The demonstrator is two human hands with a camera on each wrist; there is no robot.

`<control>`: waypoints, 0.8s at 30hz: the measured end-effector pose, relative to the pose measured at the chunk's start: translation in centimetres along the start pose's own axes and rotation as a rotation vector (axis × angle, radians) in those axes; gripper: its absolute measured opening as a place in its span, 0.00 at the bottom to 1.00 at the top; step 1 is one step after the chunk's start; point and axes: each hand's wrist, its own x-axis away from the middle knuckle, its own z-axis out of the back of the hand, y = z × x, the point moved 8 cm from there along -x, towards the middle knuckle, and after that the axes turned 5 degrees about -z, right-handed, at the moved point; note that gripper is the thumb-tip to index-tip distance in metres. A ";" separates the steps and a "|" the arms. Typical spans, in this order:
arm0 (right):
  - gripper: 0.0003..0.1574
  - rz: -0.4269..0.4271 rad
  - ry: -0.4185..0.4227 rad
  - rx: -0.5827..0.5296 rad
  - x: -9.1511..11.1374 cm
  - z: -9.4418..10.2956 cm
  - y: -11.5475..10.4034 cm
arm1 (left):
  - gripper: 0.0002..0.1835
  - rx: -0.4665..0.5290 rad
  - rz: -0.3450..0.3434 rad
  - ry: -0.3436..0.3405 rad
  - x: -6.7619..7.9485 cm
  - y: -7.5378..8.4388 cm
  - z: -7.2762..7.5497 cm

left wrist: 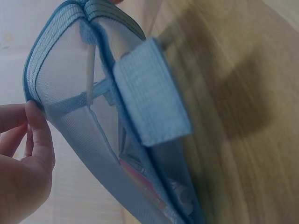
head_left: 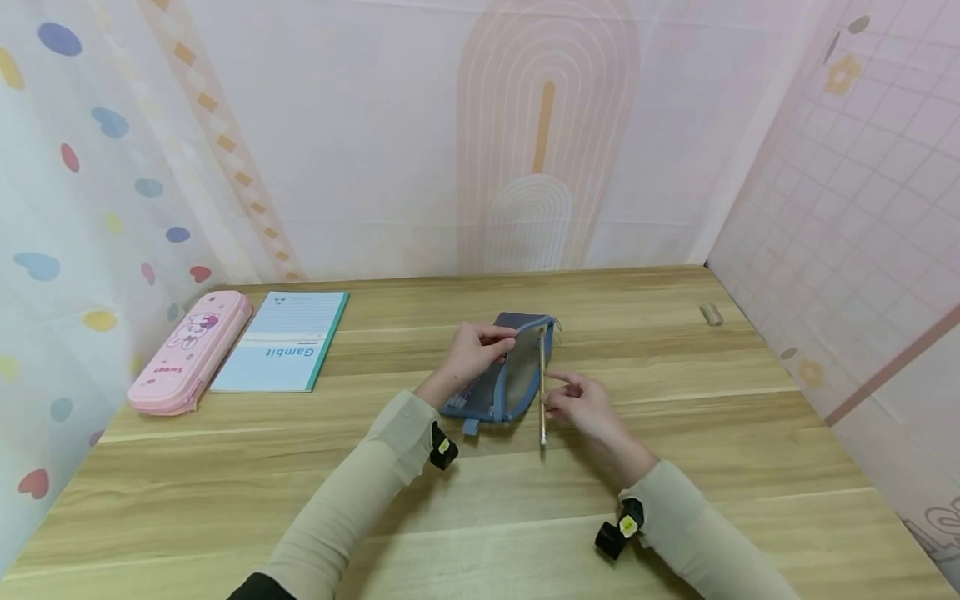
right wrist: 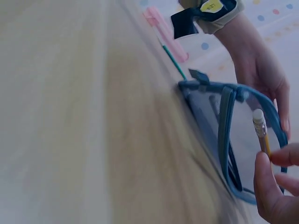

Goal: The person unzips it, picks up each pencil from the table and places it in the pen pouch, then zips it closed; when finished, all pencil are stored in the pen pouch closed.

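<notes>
A blue-grey mesh zipper pencil pouch lies on the table in front of me, its zipper open. My left hand pinches the pouch's zipped rim between thumb and fingers; the left wrist view shows the mesh side lifted and several items inside, blurred through the mesh. Between the thumb and fingers of my right hand is a yellow pencil with a white eraser toward me. The pencil's far part reaches into the pouch's opening.
At the left of the table lie a pink pencil case and a light blue notebook. A small eraser-like block sits near the right edge. Patterned cloth walls stand behind and at both sides.
</notes>
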 end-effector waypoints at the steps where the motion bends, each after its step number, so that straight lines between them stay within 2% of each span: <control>1: 0.29 -0.008 0.019 -0.027 -0.2 -0.1 -0.1 | 0.12 -0.005 -0.002 -0.001 0.0 0.0 -0.1; 6: 0.29 -0.026 0.081 -0.090 -1.1 -1.1 -0.5 | 0.13 -0.010 -0.001 -0.009 0.0 -0.3 -0.4; 12: 0.28 -0.026 0.101 -0.099 -1.8 -2.1 -0.6 | 0.13 -0.009 0.029 -0.020 0.1 -0.7 -0.5; 21: 0.26 -0.057 0.111 -0.078 -2.7 -2.7 -0.7 | 0.13 -0.011 0.047 -0.048 0.0 -1.1 -0.8; 24: 0.26 -0.038 0.118 -0.044 -2.9 -2.9 -1.1 | 0.14 -0.005 0.054 -0.045 -0.1 -1.0 -0.9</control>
